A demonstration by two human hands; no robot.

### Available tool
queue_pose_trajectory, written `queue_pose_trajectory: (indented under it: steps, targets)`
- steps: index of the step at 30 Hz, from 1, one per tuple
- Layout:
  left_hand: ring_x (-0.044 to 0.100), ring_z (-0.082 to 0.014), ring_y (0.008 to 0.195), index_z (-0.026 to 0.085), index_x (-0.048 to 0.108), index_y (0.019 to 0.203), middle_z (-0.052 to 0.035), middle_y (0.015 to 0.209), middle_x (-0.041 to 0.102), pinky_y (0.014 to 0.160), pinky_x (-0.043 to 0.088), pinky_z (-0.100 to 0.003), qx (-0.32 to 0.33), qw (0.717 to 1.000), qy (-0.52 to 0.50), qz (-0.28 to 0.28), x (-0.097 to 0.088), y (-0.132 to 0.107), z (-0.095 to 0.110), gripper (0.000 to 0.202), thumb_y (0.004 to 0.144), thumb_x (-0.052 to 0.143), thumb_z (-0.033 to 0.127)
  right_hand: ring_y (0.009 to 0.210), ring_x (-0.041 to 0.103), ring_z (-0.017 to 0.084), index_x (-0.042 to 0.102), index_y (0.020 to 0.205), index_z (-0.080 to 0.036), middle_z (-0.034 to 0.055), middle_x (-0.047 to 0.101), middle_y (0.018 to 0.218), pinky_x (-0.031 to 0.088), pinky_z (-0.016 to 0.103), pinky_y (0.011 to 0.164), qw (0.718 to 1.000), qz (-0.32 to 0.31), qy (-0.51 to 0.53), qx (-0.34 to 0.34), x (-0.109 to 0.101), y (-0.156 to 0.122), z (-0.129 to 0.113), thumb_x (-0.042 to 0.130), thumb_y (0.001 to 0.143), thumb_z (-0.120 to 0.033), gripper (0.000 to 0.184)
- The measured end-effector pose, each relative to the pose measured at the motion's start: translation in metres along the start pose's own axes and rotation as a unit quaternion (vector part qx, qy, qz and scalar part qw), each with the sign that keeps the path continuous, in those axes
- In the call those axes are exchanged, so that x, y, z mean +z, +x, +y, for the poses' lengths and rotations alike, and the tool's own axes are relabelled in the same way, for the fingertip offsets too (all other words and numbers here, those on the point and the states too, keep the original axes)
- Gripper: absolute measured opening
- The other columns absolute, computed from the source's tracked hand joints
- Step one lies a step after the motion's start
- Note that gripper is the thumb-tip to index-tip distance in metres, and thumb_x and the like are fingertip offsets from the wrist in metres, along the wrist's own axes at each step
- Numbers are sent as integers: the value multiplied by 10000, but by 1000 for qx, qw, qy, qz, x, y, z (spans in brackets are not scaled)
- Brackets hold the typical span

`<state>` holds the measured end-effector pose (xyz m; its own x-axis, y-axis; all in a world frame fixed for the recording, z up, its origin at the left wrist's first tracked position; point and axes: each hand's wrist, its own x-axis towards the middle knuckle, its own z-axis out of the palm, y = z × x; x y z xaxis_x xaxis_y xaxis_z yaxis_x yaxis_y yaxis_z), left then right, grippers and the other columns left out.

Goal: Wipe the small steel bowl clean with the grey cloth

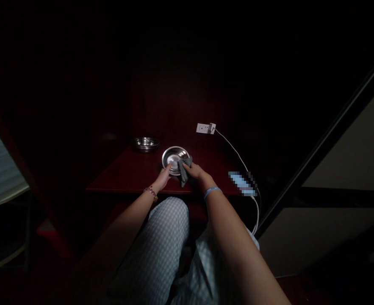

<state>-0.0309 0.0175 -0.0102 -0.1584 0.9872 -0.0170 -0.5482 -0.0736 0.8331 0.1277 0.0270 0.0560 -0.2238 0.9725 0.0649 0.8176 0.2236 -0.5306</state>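
A shiny metal bowl [175,149] is held tilted over the front part of the dark red table, its inside facing me. My left hand [164,177] grips its lower left rim, thumb over the edge. In my right hand [195,170] a grey cloth [183,174] is pinched, pressed against the bowl's right side and hanging below its rim. The right fingers are partly hidden behind the cloth and bowl. Farther back on the left, a small stack of metal bowls [145,144] stands on the table.
The dark red table [123,173] has its front edge just beyond my knees. On the back panel, a white socket strip [205,128] holds a plug with a white cable [234,148]. That cable runs down the right side past a pixelated light-blue object [242,183].
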Motion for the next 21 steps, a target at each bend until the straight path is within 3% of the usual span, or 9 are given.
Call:
queue_pose_trajectory:
  steps: [6,13,18,21]
  targets:
    - [739,-244,1016,134,711,1078,-129,986,791,979,537,-399,-12,999,25,-21,-1,-1,2,239,926,638,304,1234,663,237,655,1334,-189,102,688,1353,509,286,1021,999,-11,46,19,3,2,4,592,987,-380,401]
    - [740,-263,975,150,721,939,-116,910,787,969,527,-411,22,995,93,-8,-2,3,-6,169,876,679,301,1162,698,281,718,1207,-187,113,750,1212,519,299,981,997,51,45,38,2,4,9,762,866,-403,406]
    - [696,-281,1119,172,728,942,-107,1019,790,1034,481,-388,72,982,173,-12,-3,3,-8,181,829,686,307,1210,671,273,650,1316,-185,146,700,1313,506,302,978,996,67,-19,56,-7,-1,12,706,907,-378,456]
    - [695,-306,1110,161,736,956,-130,1051,782,1036,480,-410,73,976,205,-25,-5,0,-6,253,804,689,358,1238,656,277,629,1352,-178,155,673,1358,501,296,978,995,55,-61,54,-13,-6,12,659,934,-354,454]
